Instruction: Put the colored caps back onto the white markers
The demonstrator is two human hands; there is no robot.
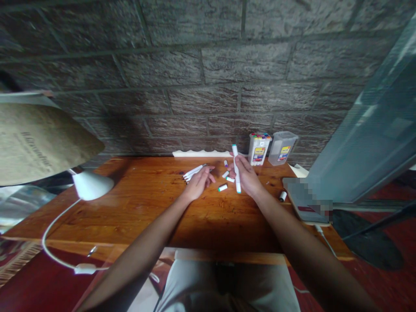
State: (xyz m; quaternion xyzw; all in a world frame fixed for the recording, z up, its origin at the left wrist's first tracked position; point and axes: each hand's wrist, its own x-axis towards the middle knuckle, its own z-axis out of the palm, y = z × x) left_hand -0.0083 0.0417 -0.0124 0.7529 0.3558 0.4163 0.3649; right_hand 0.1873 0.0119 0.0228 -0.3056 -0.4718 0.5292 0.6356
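My right hand [245, 173] is closed around a white marker [237, 171] with green ends, held nearly upright above the wooden table. My left hand [199, 184] rests on the table with its fingers loosely apart, beside a small bundle of uncapped white markers [192, 173] that it partly covers. Between the hands lie several loose marker caps: a green-tipped cap [222, 187], another green-edged cap [230, 179], a white cap [225, 174] and a purple-marked cap [225, 163].
A clear box full of colourful markers [259, 149] stands against the brick wall, next to an empty clear box [282, 149]. A black-and-white cap [283, 196] lies by a blurred laptop [303, 208] at right. A lamp [92, 185] with a cord stands left.
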